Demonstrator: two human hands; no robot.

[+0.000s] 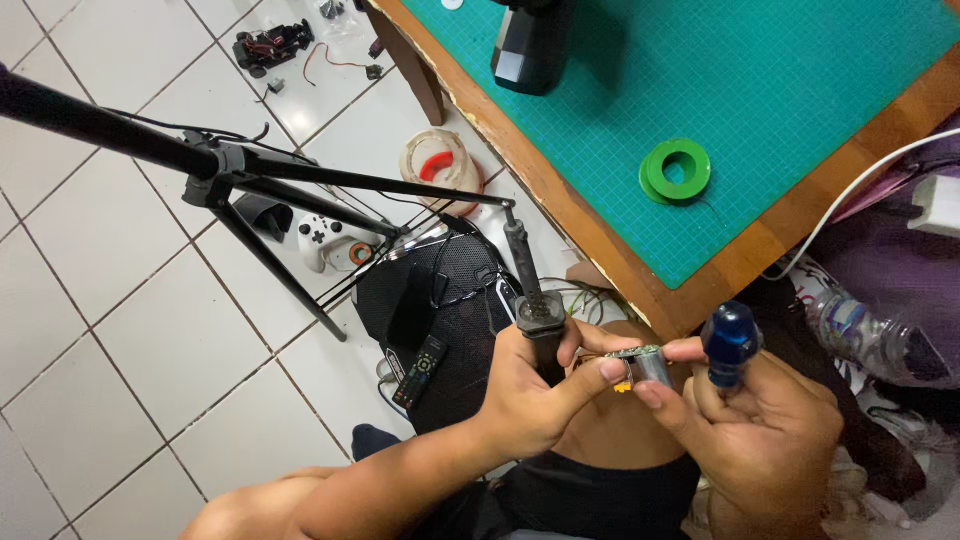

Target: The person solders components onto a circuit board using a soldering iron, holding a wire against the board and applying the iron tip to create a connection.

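From my remote view, starting at the left, a black metal tripod (215, 170) crosses the white tiled floor (90, 330), its upper leg cut off by the frame edge. Beyond it lie a small toy car chassis (272, 45), a white game controller (322, 240) partly behind a tripod leg, and a black remote control (420, 368) on a dark bag. My left hand (525, 395) is closed around a black soldering iron (528, 290), long axis running up and slightly left, tip pointing away from me; its lower handle is hidden in the fist. Between both hands sits a small silver cylindrical motor (645, 365), pinched by thumbs and fingertips, its axis roughly level; fine detail on it is hard to make out. My right hand (765, 430) also grips a blue-handled tool (730, 345), handle upright, shaft concealed. Above, a green tape ring (676, 170) rests on the green cutting mat (780, 90) covering the wooden table (700, 290).
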